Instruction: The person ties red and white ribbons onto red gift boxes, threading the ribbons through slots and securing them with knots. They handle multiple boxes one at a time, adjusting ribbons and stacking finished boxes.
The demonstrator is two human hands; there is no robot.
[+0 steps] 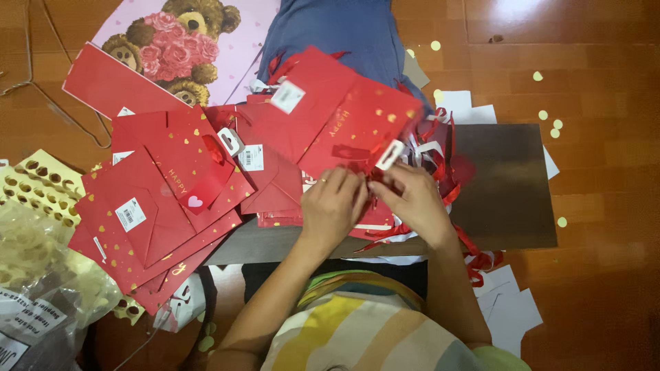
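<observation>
Hands meet at frame centre, left hand and right hand each in a closed grip pinching red ribbon on a red gift bag over the dark table.

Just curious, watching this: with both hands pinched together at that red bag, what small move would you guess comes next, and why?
Probably a gentle pull on the ribbon. The left hand and right hand meet at the edge of the red bag, fingertips pinched on something small between them, and loose ribbon trails below. Exactly what they pinch is hidden.
</observation>
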